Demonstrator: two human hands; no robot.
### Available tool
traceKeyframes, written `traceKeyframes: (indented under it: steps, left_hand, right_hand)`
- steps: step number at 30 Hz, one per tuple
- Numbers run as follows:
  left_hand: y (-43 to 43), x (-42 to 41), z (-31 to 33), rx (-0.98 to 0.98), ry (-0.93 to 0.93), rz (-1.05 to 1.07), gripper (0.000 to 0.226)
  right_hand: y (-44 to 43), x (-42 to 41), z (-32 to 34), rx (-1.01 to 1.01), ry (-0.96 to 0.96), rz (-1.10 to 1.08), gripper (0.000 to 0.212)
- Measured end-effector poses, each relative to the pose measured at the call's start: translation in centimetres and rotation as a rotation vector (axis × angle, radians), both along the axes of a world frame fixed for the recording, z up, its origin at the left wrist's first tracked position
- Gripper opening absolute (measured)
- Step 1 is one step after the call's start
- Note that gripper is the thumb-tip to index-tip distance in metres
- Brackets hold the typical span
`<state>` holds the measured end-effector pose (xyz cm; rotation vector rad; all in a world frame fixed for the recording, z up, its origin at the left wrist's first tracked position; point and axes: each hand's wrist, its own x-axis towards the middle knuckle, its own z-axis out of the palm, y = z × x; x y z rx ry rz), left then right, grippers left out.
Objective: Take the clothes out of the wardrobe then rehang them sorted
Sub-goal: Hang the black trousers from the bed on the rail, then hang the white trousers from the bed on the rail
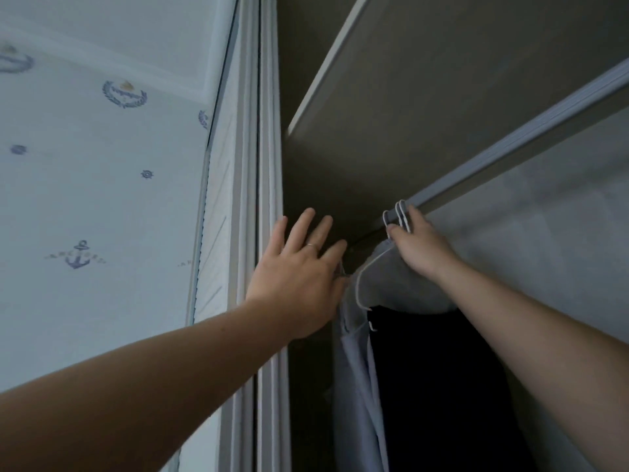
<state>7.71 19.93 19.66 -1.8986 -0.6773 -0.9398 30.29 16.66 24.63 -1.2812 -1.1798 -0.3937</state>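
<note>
- Three white hanger hooks sat over the near end of a pale ribbed bar inside the wardrobe, bunched close together.
- The right hand reached up to them, thumb below and fingers curled over the top, pinching the hooks against the bar.
- The left hand was raised just left of the hangers, fingers straight and fanned apart, a thin ring on one finger. Its lower edge touched the top of the clothes; the thumb was hidden.
- Between the two hands hung a grey fleecy garment, directly under the right wrist, with a white hanger wire running down its shoulder.
- A pale blue garment hung below the left hand, nearest the wardrobe's frame.
- A dark garment hung to the right of the blue one, beneath the grey one; its detail was lost in shadow.
- A shelf spanned the wardrobe above the bar.
- Wallpaper with anchors covered the wall left of the frame.
</note>
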Motion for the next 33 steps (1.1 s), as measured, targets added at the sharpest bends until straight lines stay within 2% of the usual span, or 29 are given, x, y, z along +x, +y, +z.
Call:
traceKeyframes:
  steps: [4,8,16,24,28,33]
  left_hand:
    - [-0.4,-7.5,-0.7,0.068,-0.104,0.032,0.064]
    - [-0.8,-17.5,-2.5,0.018,-0.179,0.111,0.069]
    - [-5.6,-42.5,-12.3,-0.149,-0.299,0.330,0.070]
    - [-18.2,-67.7,-26.2,-0.403,-0.457,0.672,0.074]
    - [-26.6,-76.9,-34.6,-0.531,-0.541,0.844,0.075]
    - [-36.0,-83.8,-43.8,-0.678,-0.729,1.043,0.077]
  right_hand:
    - [-1.2,-7.0,-1.3,0.151,-0.180,-0.107,0.064]
    - [-1.0,-16.2,-4.0,0.143,-0.400,-0.059,0.062]
    - [0.1,-40.1,-13.6,0.013,-0.532,0.319,0.068]
    - [-5.0,-66.2,-28.1,-0.175,-0.714,0.736,0.069]
    - [-9.5,-78.1,-35.7,-0.269,-0.797,0.959,0.068]
    - [-15.2,-89.5,-44.2,-0.364,-0.873,1.164,0.073]
